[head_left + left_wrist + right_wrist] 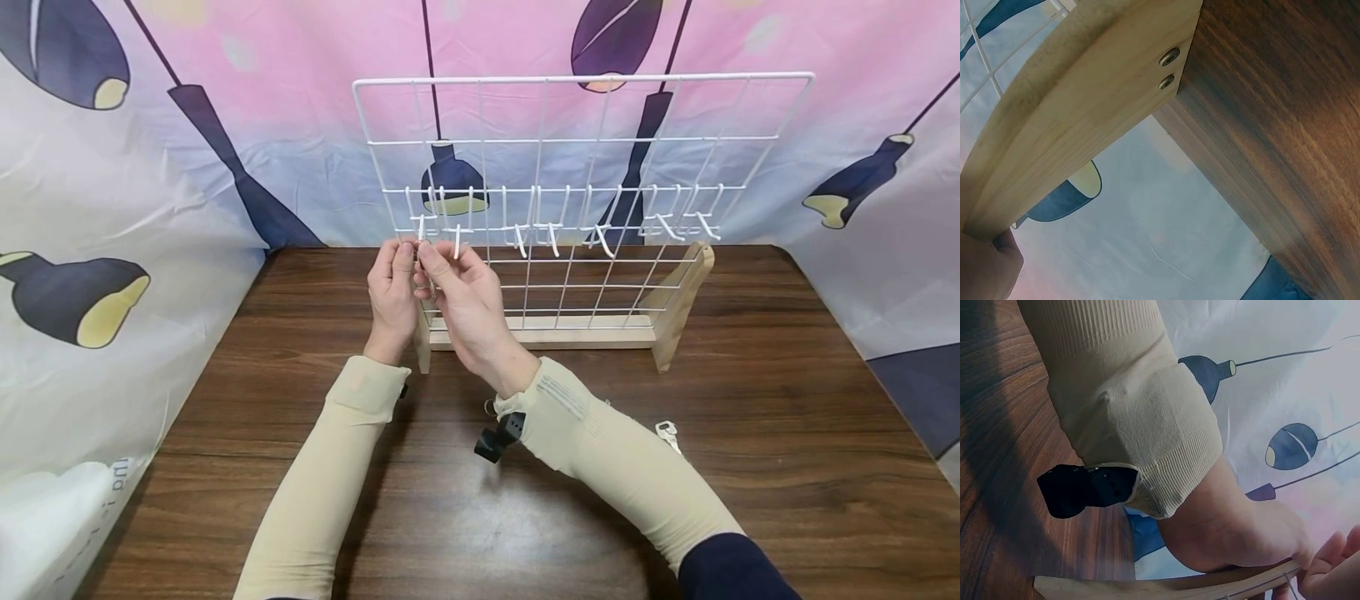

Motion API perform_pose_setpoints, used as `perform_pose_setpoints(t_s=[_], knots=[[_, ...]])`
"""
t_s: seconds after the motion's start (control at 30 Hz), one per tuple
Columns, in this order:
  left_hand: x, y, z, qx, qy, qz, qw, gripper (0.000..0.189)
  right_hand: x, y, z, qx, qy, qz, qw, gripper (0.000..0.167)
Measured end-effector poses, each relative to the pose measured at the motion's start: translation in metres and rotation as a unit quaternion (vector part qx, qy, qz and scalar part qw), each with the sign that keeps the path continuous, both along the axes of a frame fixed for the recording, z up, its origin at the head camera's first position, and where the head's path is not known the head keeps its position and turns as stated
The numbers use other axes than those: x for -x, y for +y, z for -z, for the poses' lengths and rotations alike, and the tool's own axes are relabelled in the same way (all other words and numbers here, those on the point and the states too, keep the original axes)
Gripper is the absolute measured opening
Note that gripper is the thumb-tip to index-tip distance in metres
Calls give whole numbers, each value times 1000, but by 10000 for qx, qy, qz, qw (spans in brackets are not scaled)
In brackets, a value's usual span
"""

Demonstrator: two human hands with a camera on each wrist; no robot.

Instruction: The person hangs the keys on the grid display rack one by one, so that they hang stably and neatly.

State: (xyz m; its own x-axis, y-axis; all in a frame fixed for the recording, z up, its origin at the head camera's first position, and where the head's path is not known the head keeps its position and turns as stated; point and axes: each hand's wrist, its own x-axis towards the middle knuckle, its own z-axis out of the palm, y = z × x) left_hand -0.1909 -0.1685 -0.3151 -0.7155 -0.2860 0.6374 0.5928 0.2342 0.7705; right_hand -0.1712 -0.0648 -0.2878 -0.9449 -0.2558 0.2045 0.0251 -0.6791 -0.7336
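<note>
Both hands meet at the left end of a white wire grid rack [592, 140], close to its leftmost hook [422, 227]. My left hand [392, 292] pinches a small thin metal piece [430, 290] between thumb and fingers. Beside it, my right hand [471, 308] pinches the same piece, thumb on top. Fingers cover most of the piece, so its kind is unclear. In the right wrist view the left wrist [1216, 519] shows past its sleeve, above the wooden side of the stand [1110, 589]. A bit of a hand [988, 269] enters the left wrist view.
Several white hooks [600, 237] hang in a row along the grid. A wooden base [555, 335] with side supports [678, 308] holds it on the brown table [285, 467]. A key [666, 432] lies by the right sleeve, and a small ring [490, 407] near the right wrist.
</note>
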Motion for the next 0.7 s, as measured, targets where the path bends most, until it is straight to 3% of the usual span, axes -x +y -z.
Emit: perform_pose_setpoints(t_s=[0.37, 0.6, 0.7], knots=[[1, 0, 1, -69, 47, -28, 10000, 22, 1, -1, -1, -316, -22, 253, 9992, 5], [21, -11, 22, -151, 118, 44, 9998, 24, 1, 0, -2, -354, -127, 345, 9987, 5], [23, -11, 24, -181, 158, 36, 9997, 24, 0, 0, -3, -304, -146, 353, 9988, 5]])
